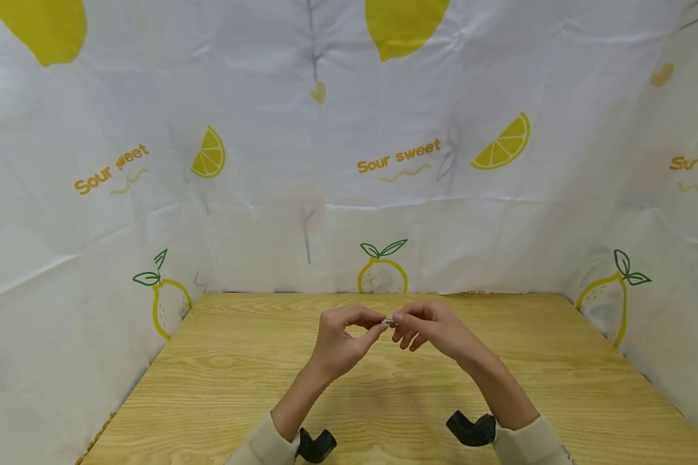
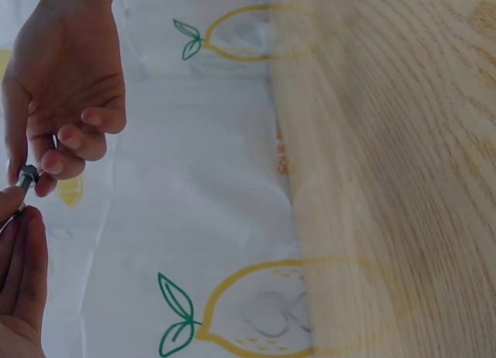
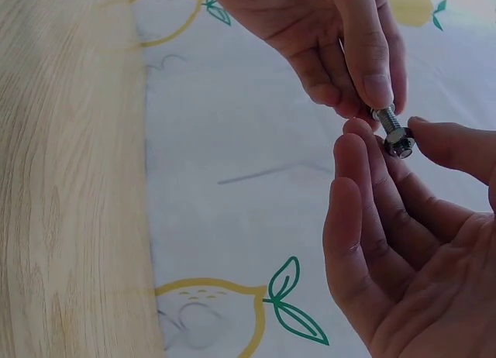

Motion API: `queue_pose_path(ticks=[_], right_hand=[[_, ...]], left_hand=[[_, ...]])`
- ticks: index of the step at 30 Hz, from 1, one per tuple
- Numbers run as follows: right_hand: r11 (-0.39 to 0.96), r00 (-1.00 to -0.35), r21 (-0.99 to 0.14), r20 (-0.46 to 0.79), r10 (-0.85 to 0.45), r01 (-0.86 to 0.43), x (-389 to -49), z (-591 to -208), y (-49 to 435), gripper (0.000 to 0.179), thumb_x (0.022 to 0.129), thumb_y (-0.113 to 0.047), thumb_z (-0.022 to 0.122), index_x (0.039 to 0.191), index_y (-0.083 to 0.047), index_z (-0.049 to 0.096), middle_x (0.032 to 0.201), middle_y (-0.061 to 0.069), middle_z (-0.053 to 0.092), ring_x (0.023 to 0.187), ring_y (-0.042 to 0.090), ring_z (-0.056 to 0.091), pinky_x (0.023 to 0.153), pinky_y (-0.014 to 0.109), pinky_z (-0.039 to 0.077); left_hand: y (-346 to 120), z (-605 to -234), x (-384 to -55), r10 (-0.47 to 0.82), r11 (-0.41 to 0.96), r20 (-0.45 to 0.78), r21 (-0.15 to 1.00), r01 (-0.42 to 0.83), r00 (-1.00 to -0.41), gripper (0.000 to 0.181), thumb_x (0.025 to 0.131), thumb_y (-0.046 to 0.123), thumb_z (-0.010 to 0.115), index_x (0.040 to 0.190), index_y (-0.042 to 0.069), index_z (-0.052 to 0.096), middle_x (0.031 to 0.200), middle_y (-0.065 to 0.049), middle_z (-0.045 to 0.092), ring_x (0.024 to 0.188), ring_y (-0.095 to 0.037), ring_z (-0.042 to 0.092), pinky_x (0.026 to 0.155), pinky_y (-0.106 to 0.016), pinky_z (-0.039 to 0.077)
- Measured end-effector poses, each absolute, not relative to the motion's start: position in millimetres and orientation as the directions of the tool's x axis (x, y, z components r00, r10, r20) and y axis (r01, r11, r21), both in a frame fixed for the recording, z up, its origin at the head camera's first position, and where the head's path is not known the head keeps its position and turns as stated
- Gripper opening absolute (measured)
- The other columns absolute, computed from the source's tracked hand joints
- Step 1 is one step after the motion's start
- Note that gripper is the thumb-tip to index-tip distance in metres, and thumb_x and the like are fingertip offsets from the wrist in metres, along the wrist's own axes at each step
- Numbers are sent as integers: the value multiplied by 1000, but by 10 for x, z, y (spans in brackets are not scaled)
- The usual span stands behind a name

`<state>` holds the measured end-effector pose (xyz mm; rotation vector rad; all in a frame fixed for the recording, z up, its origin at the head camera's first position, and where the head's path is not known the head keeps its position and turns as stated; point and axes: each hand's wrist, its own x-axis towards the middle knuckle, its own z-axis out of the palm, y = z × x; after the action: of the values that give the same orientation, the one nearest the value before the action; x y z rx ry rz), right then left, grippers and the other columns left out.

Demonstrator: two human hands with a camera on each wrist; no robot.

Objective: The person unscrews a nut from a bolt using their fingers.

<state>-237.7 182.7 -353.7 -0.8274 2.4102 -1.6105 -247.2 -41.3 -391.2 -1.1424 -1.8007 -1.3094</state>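
Between both hands, above the wooden table, is a small silver metal bolt (image 3: 389, 119) with visible threads. A hex nut (image 3: 400, 139) sits on the threads near the bolt's free end. My left hand (image 1: 338, 343) pinches the bolt's other end between thumb and index finger, covering most of its head. With thumb and index finger, my right hand (image 1: 442, 330) grips the nut from its two sides. Its other fingers are loosely bent, away from the bolt. In the left wrist view the two hands (image 2: 70, 94) meet at the left edge.
The wooden table (image 1: 360, 413) spreads beneath the hands. A white cloth (image 1: 267, 226) printed with lemons hangs behind it and at both sides. Black wrist-worn mounts (image 1: 471, 429) sit at both sleeve cuffs.
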Motion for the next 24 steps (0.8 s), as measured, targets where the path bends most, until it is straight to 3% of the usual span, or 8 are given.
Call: queue_pose_path(ticks=[7,15,24], right_hand=[[247,-854,-896,223,-471,-370,-2354,-3542,1845,30,97,-14,71,119,7,66,97,11,72,81,16,72,70,34,64],[290,-850,-884,191,-491,-366,-2374,-3528,1827,33,106,-26,60,113,4,71,96,19,75,77,20,74,71,38,65],[255,-857,-888,238,-458,-383,-2360,-3551,1838,27,98,-11,70,116,8,66,99,19,71,80,14,71,69,33,63]], left_hand=[[-406,-3920,-2480,274,120,860,414,902,-431,11,85,-3,81,95,2,80,86,-13,79,74,-18,78,71,-21,64],[-408,-3918,-2476,272,127,861,411,903,-430,9,88,-1,80,95,3,80,87,-12,80,75,-17,78,72,-21,64],[-404,-3929,-2485,271,127,857,420,899,-439,10,86,-2,81,95,3,80,87,-12,80,75,-18,78,71,-21,64]])
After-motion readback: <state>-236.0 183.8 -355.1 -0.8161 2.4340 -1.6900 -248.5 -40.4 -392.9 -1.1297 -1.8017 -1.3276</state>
